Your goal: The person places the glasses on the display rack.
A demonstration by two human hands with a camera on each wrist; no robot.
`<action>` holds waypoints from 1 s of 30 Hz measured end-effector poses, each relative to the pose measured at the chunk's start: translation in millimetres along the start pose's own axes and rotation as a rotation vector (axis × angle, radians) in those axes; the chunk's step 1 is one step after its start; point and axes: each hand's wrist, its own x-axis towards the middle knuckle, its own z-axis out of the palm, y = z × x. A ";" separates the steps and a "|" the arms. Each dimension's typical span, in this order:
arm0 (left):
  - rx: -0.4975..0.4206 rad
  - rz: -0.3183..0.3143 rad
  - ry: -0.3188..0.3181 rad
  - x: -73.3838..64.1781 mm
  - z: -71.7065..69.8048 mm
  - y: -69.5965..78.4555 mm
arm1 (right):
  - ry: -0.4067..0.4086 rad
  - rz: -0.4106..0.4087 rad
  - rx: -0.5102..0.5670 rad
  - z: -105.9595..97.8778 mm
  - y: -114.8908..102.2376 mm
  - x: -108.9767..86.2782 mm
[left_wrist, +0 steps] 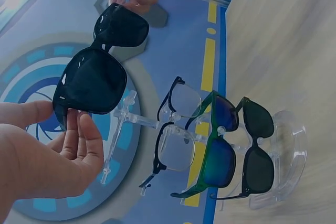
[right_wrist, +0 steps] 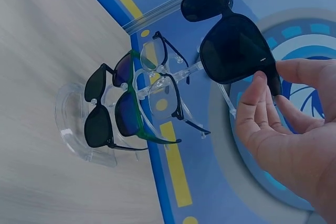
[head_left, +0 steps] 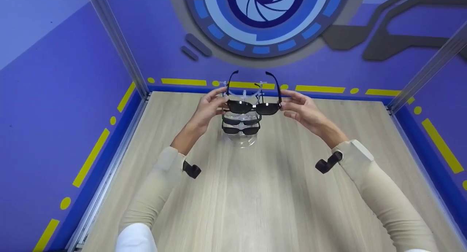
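Observation:
Black sunglasses (head_left: pixel 268 108) with dark lenses are held up between both hands, temples spread and pointing toward the back wall. My left hand (head_left: pixel 209 108) pinches the frame near its left hinge; my right hand (head_left: pixel 303 108) pinches it by the right hinge. Just below them stands a clear eyewear stand (right_wrist: pixel 62 124). It carries clear-lens glasses (left_wrist: pixel 176 148) with a dark frame on the upper tier, green-framed glasses (left_wrist: pixel 219 163) with blue lenses in the middle, and another dark pair of sunglasses (left_wrist: pixel 258 170) lowest. The stand's top arm (left_wrist: pixel 126 111) shows no glasses on it in the left wrist view.
The stand's round clear base (head_left: pixel 242 140) rests on a wood-grain table (head_left: pixel 248 208) near its back. Blue-purple panels (head_left: pixel 153 37) rise at the back and both sides, with metal posts (head_left: pixel 118 40) at the corners.

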 end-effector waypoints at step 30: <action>-0.062 -0.028 0.136 40.7 -14.6 -16.4 | 0.098 -0.011 0.080 15.9 19.7 45.5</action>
